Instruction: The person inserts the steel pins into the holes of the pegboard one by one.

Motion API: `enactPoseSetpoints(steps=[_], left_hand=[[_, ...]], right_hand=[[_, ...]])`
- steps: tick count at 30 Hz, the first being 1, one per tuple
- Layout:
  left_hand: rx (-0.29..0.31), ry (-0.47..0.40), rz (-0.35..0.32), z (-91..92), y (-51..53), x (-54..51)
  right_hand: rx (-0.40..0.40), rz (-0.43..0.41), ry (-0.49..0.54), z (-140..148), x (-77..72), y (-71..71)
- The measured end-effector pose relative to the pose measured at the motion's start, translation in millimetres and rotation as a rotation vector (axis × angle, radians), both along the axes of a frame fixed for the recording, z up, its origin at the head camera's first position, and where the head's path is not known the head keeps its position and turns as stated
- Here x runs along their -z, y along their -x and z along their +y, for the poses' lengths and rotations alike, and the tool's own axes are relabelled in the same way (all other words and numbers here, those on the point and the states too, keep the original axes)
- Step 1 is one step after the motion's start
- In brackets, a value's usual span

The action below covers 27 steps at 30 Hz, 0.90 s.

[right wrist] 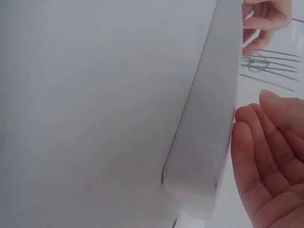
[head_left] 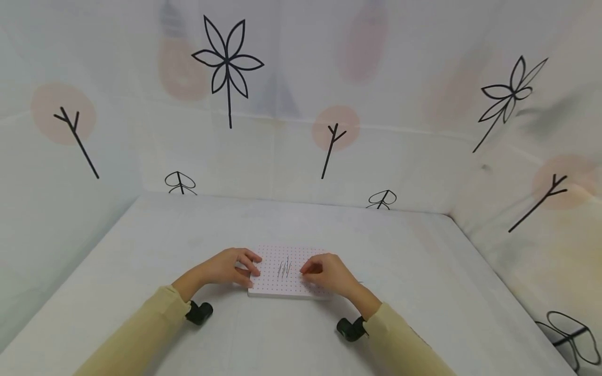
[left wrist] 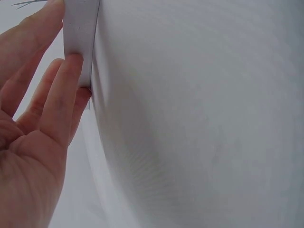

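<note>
A white board point(head_left: 269, 286) printed with a grid of pink dots lies on the table. Several thin, dark, needle-like pins point(head_left: 284, 268) stand up from its middle, slightly slanted. My left hand point(head_left: 233, 267) rests at the board's left edge; in the left wrist view its fairly straight fingertips point(left wrist: 72, 64) touch the side. Over the right part of the board is my right hand point(head_left: 328, 272), its fingers point(right wrist: 244, 142) curled and low against the surface. Thumb and forefinger tips come close together, but whether they pinch anything thin is hidden.
White cloth covers the table point(head_left: 282, 339). Behind it hangs a pale backdrop point(head_left: 291, 156) with line-drawn flowers. A thin dark line point(head_left: 361, 282) shows just beyond the right wrist. Black wrist cameras point(head_left: 199, 313) sit beneath both wrists.
</note>
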<state>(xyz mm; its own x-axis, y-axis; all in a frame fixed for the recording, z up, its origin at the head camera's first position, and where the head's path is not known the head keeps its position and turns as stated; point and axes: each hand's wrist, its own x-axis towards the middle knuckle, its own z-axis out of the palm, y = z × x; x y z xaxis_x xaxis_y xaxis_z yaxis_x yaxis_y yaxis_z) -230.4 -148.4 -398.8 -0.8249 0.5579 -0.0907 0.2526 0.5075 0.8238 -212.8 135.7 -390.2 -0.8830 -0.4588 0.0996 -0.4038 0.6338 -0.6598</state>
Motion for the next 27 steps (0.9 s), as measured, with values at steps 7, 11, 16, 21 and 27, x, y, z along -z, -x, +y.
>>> enactPoseSetpoints(steps=[7,11,16,21,27], left_hand=[[-0.001,-0.002,-0.001,-0.4,0.2,-0.1],[-0.007,0.001,-0.003,-0.4,0.4,0.0],[-0.011,0.007,0.003,-0.1,1.0,-0.1],[-0.005,0.004,0.001,0.1,0.3,-1.1],[-0.004,0.008,0.006,0.0,-0.1,1.0]], right_hand=[[0.023,-0.009,-0.001,10,-0.3,-1.5],[0.048,-0.02,-0.004,17,0.7,-1.7],[0.078,-0.014,-0.002,26,1.0,-2.1],[0.079,-0.013,0.005,34,1.6,-3.6],[0.099,-0.017,0.006,42,2.3,-5.9]])
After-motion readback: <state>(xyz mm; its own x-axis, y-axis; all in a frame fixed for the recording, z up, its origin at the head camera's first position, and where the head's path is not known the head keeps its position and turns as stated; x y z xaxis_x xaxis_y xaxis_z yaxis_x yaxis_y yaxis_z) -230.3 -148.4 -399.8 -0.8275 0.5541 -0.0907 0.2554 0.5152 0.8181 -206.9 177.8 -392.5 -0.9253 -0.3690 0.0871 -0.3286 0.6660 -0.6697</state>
